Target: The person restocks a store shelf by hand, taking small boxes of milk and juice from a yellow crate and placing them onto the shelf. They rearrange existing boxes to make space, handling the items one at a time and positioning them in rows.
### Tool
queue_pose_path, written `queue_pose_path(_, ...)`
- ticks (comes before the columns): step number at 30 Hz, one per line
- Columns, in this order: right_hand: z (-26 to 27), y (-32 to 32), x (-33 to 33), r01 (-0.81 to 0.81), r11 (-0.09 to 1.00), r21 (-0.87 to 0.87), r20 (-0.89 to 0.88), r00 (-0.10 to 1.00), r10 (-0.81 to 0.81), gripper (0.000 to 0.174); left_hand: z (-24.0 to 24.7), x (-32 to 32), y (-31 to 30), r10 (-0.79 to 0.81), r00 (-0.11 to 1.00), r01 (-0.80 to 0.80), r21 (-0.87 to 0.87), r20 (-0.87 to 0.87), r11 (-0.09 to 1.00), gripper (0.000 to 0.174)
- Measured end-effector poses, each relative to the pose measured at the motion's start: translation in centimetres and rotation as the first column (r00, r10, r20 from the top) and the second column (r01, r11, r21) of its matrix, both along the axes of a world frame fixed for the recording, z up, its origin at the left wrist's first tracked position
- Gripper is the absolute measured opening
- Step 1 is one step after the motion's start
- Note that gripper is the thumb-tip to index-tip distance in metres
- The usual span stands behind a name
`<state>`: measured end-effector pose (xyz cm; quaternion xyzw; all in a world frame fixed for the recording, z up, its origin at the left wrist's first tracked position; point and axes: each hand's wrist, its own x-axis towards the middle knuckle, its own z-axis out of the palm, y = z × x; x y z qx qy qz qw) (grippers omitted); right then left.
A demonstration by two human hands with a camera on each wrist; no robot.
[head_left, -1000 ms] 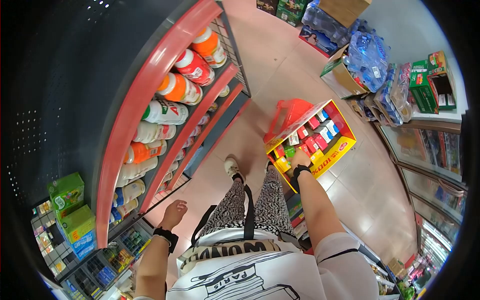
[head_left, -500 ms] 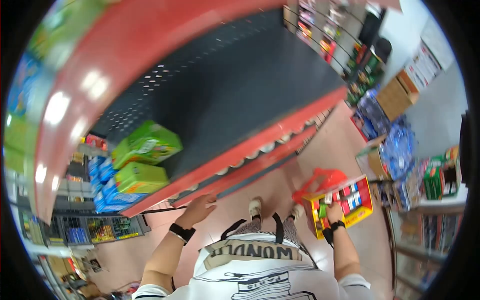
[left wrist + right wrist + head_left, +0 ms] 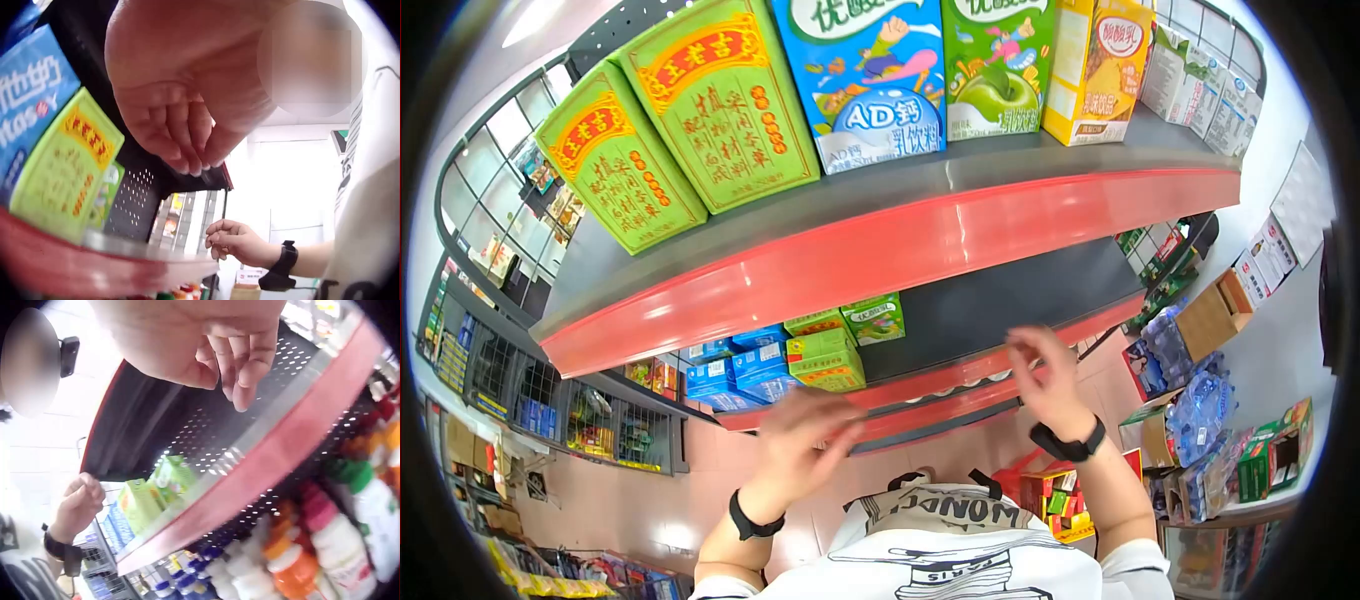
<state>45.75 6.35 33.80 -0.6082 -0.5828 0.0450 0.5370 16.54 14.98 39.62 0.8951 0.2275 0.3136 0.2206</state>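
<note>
Both hands hang in front of a red-edged shelf, fingers loosely bent and holding nothing. My left hand [image 3: 805, 445], slightly blurred, is nearest to green drink cartons [image 3: 828, 362] and blue drink cartons [image 3: 762, 370] at the left of the lower shelf [image 3: 990, 300]. Farther right, my right hand [image 3: 1050, 378] is by the bare part of that shelf. In the left wrist view, a lime-green carton [image 3: 69, 165] stands beside a blue carton [image 3: 37, 100]. The right wrist view shows the same group of green cartons [image 3: 142, 503] beyond the fingers.
Large drink cartons [image 3: 720, 100] line the upper shelf, whose red edge [image 3: 900, 255] juts out above the hands. On the floor at right is a yellow-and-red box [image 3: 1075, 534] of small packs. Bottles [image 3: 340, 540] fill the level below. Wrapped water bottles [image 3: 1205, 410] stand by the wall.
My right hand has come up out of the box of small packs to the shelf. The left hand has risen too, and the head view has turned up towards the upper shelf's cartons.
</note>
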Motion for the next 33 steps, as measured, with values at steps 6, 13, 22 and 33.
queue_pose_path(6,6.0,8.1,-6.2,-0.196,0.981,-0.004,0.351,0.918,0.185,0.058,1.9,-0.4,3.8,0.338,0.936,-0.284,0.356,-0.098,0.89,0.043)
queue_pose_path(13,2.8,11.7,-8.2,-0.003,1.0,-0.006,0.589,0.808,0.006,0.049,0.6,0.2,4.6,0.343,0.93,-0.255,0.438,-0.134,0.862,0.049)
queue_pose_path(22,1.1,6.7,-6.0,0.035,0.999,0.003,0.049,0.998,-0.035,0.046,-1.6,-1.2,5.1,0.106,0.982,-0.066,0.248,-0.154,0.967,0.051)
queue_pose_path(33,-2.3,-13.5,-0.5,0.587,0.802,0.109,-0.406,0.763,-0.503,0.047,-1.7,9.0,-0.1,-0.469,0.873,0.472,0.01,0.134,0.882,0.039)
